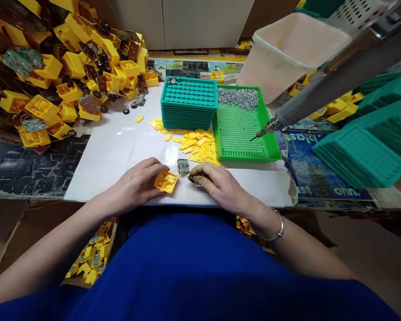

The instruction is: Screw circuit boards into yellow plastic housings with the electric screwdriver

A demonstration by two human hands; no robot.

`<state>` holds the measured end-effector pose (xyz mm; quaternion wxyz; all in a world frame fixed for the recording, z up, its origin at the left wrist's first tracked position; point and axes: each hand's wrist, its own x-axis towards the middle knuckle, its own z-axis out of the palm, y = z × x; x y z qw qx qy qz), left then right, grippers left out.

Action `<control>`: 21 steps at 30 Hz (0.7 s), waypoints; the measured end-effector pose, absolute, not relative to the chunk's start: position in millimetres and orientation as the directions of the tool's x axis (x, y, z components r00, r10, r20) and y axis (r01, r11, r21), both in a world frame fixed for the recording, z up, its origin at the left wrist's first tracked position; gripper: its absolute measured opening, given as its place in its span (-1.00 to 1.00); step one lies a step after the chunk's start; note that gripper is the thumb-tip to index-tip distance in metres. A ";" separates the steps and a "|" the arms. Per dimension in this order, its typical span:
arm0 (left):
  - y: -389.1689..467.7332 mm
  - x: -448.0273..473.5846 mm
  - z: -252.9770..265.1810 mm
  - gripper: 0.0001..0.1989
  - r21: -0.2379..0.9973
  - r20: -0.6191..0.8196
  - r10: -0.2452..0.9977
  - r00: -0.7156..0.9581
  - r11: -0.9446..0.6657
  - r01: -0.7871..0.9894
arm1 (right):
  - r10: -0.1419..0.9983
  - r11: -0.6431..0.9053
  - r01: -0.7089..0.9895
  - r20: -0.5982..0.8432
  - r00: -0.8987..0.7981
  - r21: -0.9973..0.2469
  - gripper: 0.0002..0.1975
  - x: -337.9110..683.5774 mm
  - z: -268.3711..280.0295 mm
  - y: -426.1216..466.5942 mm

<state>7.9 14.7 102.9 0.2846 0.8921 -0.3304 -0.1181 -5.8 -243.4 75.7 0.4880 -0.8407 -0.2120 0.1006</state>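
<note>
My left hand (pixel 143 182) grips a small yellow plastic housing (pixel 167 182), its hollow inner side facing up. Thin wires lead from the housing to a small circuit board (pixel 183 166) lying on the white work surface just beyond it. Between the thumb and fingertips of my right hand (pixel 217 180) is a small dark round part (pixel 190 178), perhaps a speaker, mostly covered by the fingers. Finger covers show on the right fingertips. A pile of flat yellow plastic pieces (pixel 200 145) lies just past both hands.
A stack of teal trays (pixel 189 107) stands behind the yellow pieces. Right of it, a green basket (pixel 274 154) holds many small screws (pixel 239 98). A power screwdriver (pixel 277 123) hangs over the basket. Wired yellow housings (pixel 73 67) are heaped at left; more teal trays (pixel 367 151) sit at right.
</note>
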 end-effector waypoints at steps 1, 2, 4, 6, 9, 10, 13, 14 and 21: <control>9.3 7.1 102.0 -0.66 0.593 -0.014 -0.629 0.777 -0.631 -0.500 | 0.457 -0.320 0.146 -0.018 0.889 -0.936 -0.83 -5.2 76.5 -242.4; 3.1 6.0 101.0 -0.65 0.602 -0.013 -0.598 0.802 -0.645 -0.471 | 0.469 -0.216 0.031 -0.076 0.880 -0.976 -0.80 -4.6 76.9 -241.5; -9.6 3.5 98.9 -0.62 0.635 -0.009 -0.542 0.841 -0.652 -0.414 | 0.495 -0.081 -0.120 -0.144 0.857 -0.990 -0.75 -3.6 77.2 -240.3; -20.1 1.7 97.1 -0.61 0.693 0.016 -0.508 0.861 -0.615 -0.376 | 0.471 -0.051 -0.078 -0.092 0.877 -0.996 -0.75 -3.1 77.7 -240.8; -29.9 1.3 95.9 -0.59 0.773 0.044 -0.468 0.883 -0.544 -0.327 | 0.410 -0.170 0.217 0.131 0.902 -0.961 -0.81 -2.9 79.0 -244.7; -32.0 1.4 96.1 -0.59 0.792 0.034 -0.462 0.886 -0.529 -0.306 | 0.417 -0.237 0.327 0.208 0.885 -0.915 -0.83 -2.7 79.3 -246.3; -36.9 1.5 97.8 -0.58 0.848 -0.007 -0.469 0.883 -0.471 -0.244 | 0.516 -0.409 0.627 0.398 0.759 -0.663 -0.79 -1.2 79.0 -250.4; -38.1 1.2 98.5 -0.59 0.870 -0.020 -0.475 0.880 -0.442 -0.219 | 0.559 -0.450 0.696 0.431 0.708 -0.559 -0.76 -0.4 79.2 -251.3; -42.8 -2.1 102.7 -0.55 0.982 -0.178 -0.487 0.855 -0.136 0.127 | 0.748 -0.562 0.808 0.309 0.587 -0.177 -0.73 5.0 99.1 -248.9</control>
